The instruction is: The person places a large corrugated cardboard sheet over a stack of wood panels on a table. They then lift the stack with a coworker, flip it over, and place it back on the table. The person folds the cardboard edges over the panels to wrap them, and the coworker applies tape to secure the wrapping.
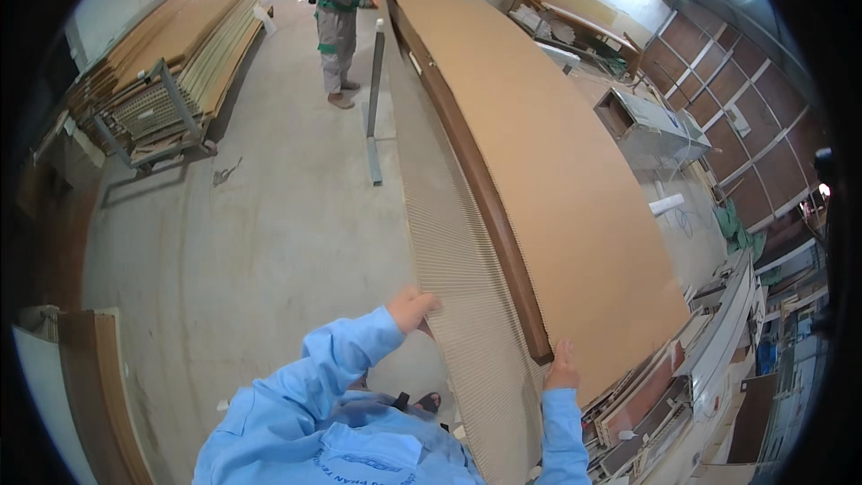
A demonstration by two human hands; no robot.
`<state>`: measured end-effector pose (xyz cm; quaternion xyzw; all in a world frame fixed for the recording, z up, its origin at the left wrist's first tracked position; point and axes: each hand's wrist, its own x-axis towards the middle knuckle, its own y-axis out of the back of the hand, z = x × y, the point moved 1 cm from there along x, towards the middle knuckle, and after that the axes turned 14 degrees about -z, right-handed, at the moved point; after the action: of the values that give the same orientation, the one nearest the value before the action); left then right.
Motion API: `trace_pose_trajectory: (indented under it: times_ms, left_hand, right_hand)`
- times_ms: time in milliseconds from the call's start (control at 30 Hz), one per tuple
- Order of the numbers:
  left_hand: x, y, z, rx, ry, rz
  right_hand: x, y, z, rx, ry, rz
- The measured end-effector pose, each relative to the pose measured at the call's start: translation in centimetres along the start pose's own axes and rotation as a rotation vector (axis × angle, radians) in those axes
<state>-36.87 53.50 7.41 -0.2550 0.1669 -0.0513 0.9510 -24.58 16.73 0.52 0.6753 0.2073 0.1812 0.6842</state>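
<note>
A long ribbed tan panel (462, 328) runs away from me at a slant, its near end close to my body. My left hand (413, 308) is closed over its left edge. My right hand (563, 365) is closed at its right edge, fingertips pointing up, beside the near end of a dark brown beam (489, 202); its grip is partly hidden. Right of the beam lies a wide, smooth tan board (575, 162) with a toothed edge. At the far end, a person (338, 18) in grey and green stands with a hand at a brown piece.
A metal stand (373, 126) rises from the floor left of the panel. Stacked boards (180, 36) rest on a wheeled cart (162, 126) at far left. A metal box (651, 126) sits right of the tan board. Scrap boards (655, 395) lie close on my right.
</note>
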Motion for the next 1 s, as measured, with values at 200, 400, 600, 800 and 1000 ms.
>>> trace_pose_trajectory:
  times_ms: [200,400,600,800,1000]
  left_hand:
    - [1.0,-1.0,0.9,0.021,-0.081,-0.137]
    - [7.0,-5.8,6.3,0.283,-0.163,-0.343]
    - [19.8,-13.4,9.0,-0.008,0.090,-0.475]
    - [19.7,-14.9,4.6,0.367,-0.057,-0.373]
    - [18.3,-12.6,-0.1,1.221,-0.517,-0.056]
  right_hand:
    - [0.2,0.1,1.2,-0.049,0.040,0.026]
    - [0.4,4.4,2.0,0.088,-0.050,0.048]
    - [1.2,16.8,3.5,0.151,-0.040,0.004]
    - [2.8,25.2,4.4,0.126,0.117,0.152]
    - [3.2,30.2,5.4,0.119,0.073,0.166]
